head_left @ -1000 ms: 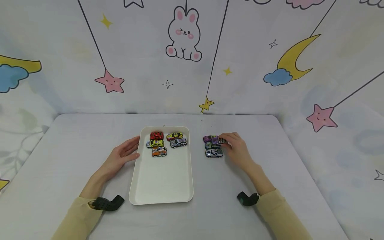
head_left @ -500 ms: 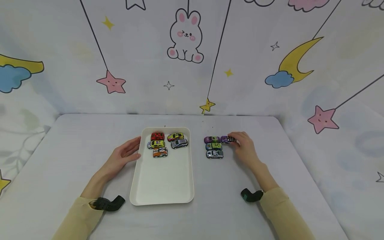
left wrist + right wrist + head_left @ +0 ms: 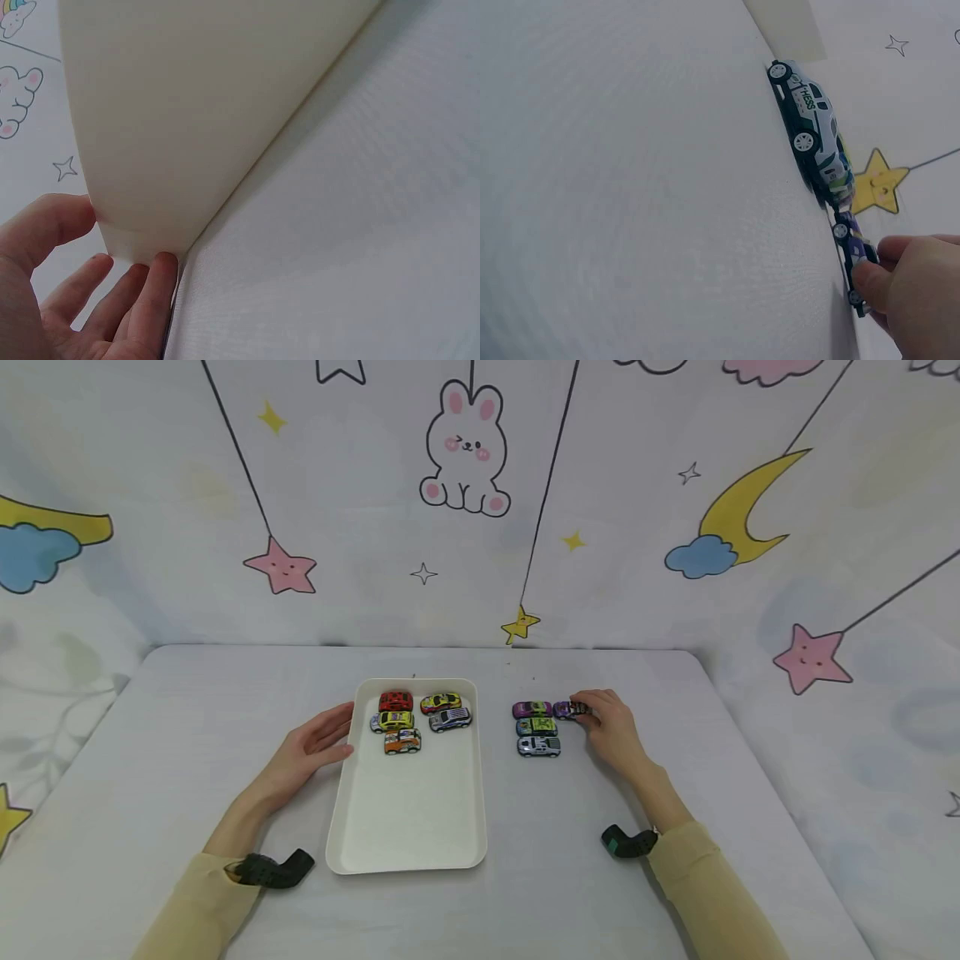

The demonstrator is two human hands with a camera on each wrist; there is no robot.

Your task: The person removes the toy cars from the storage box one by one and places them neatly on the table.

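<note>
Five toy cars (image 3: 392,721) are sitting in the white tray (image 3: 408,827); the left hand (image 3: 303,752) is resting relaxed fingers against its left side. The right hand (image 3: 609,727) is pinching a purple toy car (image 3: 567,710) on the table (image 3: 547,868), beside three other toy cars (image 3: 536,727).

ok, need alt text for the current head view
A person's right hand pinches a purple toy car at the end of a column of three other toy cars on a white table. The left hand touches the left side of a white tray holding five toy cars; a cartoon-print backdrop stands behind.
</note>
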